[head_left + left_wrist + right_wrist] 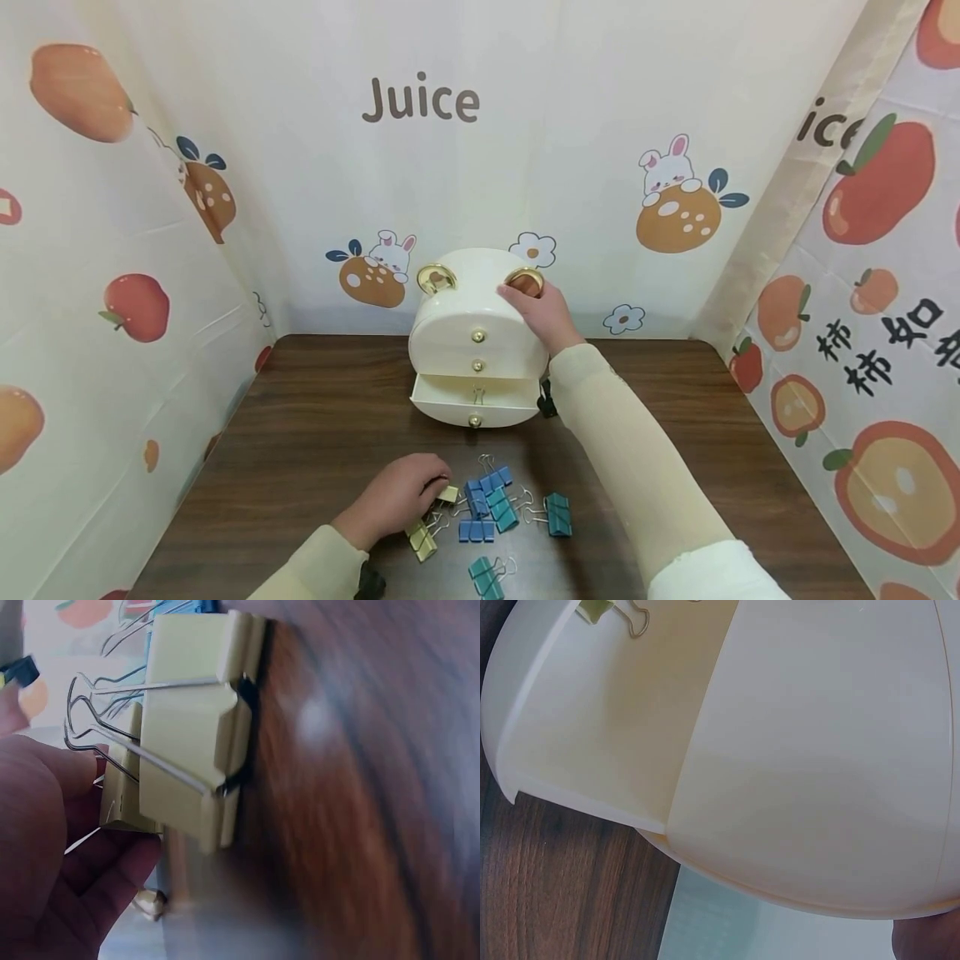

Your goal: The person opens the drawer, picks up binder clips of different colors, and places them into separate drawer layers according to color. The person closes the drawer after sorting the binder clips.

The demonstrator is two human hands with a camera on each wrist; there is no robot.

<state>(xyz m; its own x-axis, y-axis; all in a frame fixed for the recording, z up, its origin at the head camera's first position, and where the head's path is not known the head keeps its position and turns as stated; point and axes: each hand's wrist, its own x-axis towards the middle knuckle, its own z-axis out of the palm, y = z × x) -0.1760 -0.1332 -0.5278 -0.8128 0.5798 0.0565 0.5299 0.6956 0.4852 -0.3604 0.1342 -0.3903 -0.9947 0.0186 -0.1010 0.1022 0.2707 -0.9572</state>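
Note:
My left hand (401, 496) pinches a yellow binder clip (122, 776) between thumb and fingers, low over the table. Another yellow binder clip (187, 727) overlaps it in the left wrist view; in the head view a yellow clip (422, 542) lies beside the hand. At the back stands a white drawer box (442, 333) with round gold-rimmed ears. My right hand (551, 317) grips its right ear (525, 282), thumb in front. The bottom drawer (442, 408) is pulled out, and a yellow-green binder clip (595, 609) lies inside it.
Blue binder clips (476, 531) lie in a cluster right of the left hand. Teal clips (558, 515) are spread to their right and nearer the front edge. Behind the wooden table (322, 417) hangs a fruit-printed curtain (495, 167), with more at both sides.

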